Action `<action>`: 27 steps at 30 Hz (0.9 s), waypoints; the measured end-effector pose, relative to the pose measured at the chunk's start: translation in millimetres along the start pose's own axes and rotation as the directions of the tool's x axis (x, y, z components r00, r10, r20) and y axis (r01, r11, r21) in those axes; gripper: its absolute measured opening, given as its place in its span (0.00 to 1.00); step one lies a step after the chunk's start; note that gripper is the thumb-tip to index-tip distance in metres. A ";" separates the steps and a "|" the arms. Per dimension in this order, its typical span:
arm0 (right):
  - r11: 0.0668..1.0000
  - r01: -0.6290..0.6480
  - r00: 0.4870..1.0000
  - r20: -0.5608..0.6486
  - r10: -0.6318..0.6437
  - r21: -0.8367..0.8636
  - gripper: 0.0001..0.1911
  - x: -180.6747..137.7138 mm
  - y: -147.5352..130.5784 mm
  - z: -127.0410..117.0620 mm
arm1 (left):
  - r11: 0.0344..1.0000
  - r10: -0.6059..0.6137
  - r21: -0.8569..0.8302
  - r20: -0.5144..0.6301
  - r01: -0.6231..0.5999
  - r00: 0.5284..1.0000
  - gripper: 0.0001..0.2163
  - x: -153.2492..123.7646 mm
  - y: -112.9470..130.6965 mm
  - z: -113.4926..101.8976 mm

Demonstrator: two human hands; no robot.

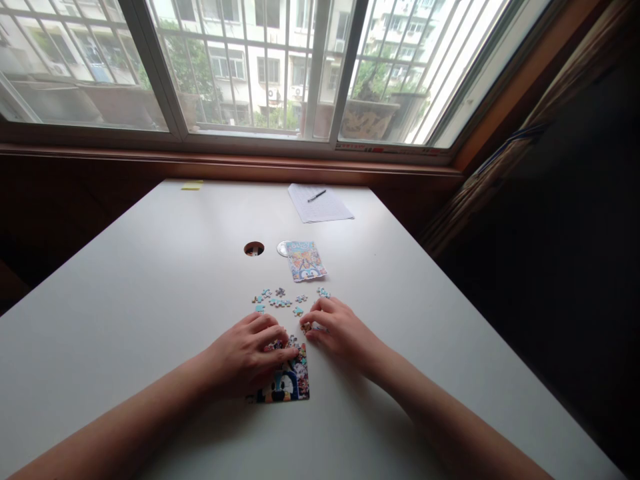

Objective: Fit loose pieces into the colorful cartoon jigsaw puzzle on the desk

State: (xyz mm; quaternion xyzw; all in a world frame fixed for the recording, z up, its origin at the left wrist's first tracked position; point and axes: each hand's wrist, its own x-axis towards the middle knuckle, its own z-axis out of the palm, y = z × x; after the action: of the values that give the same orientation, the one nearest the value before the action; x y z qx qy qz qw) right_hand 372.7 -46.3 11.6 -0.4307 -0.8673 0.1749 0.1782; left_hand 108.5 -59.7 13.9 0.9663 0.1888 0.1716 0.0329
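A partly joined jigsaw puzzle [293,387] with a blue cartoon face lies flat on the white table. Over its upper left part rests my left hand [255,348], fingers stretched out and covering some of the pieces. My right hand [335,327] is just beyond the puzzle's upper right corner, pinching a small brown puzzle piece [306,328] between thumb and finger. Several loose puzzle pieces [280,303], mostly light blue, are scattered above both hands. A picture card [306,261] with a matching cartoon design lies farther back.
The white table [125,280] has a round hole [254,249] left of the card. A silvery disc [283,249] sits partly under the card. Toward the window are paper sheets [320,207], a pen [317,196] and a yellow sticky note [192,185]. A curtain [510,153] hangs at right.
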 end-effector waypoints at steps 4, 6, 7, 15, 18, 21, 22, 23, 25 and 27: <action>0.998 -0.045 0.999 0.002 0.045 0.048 0.09 0.6 -0.4 0.5 | 1.000 0.000 -0.013 0.009 0.000 1.000 0.21 -0.1 0.2 0.2; 0.995 -0.068 0.998 0.012 0.068 0.067 0.09 0.6 -0.5 1.1 | 1.000 -0.004 -0.021 0.015 0.004 1.000 0.20 0.0 0.6 -0.5; 0.994 -0.077 0.997 0.017 0.076 0.075 0.09 0.4 -0.2 1.5 | 1.000 -0.005 -0.023 0.015 0.005 1.000 0.20 0.1 0.7 -0.7; 0.993 -0.072 0.997 0.036 0.069 0.091 0.09 -1.7 -0.1 1.1 | 1.000 -0.003 -0.017 0.003 0.003 1.000 0.22 -1.2 -0.3 1.9; 0.995 -0.051 0.998 0.036 0.048 0.090 0.10 -2.0 -2.3 -0.4 | 1.000 -0.002 -0.024 0.012 0.002 1.000 0.22 -1.3 -0.9 2.2; 0.995 -0.028 0.999 0.031 0.025 0.095 0.10 -2.0 -3.6 -1.0 | 1.000 -0.001 -0.015 0.014 0.002 1.000 0.22 -0.9 -0.9 2.0; 0.995 -0.021 0.999 0.027 0.019 0.098 0.10 -1.8 -3.9 -1.3 | 1.000 0.000 -0.009 0.013 0.001 1.000 0.22 -0.9 -0.9 1.9; 0.994 -0.019 1.000 0.024 0.016 0.108 0.10 -1.6 -4.3 -1.8 | 1.000 0.001 -0.005 0.012 -0.001 1.000 0.22 -0.9 -0.8 1.9; 0.989 -0.025 1.000 0.016 0.023 0.149 0.10 -0.9 -5.5 -3.6 | 1.000 0.004 -0.004 0.013 -0.004 1.000 0.22 -1.3 -0.7 1.8; 0.974 -0.042 0.999 0.003 0.043 0.222 0.09 0.0 -7.5 -6.2 | 1.000 0.002 -0.005 0.013 -0.002 1.000 0.22 -1.8 -0.7 1.9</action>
State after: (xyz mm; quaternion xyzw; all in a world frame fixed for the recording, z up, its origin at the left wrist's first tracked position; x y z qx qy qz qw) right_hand 370.4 -49.7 20.4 -0.4267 -0.8328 0.2740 0.2220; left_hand 107.3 -59.7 11.5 0.9676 0.1871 0.1657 0.0364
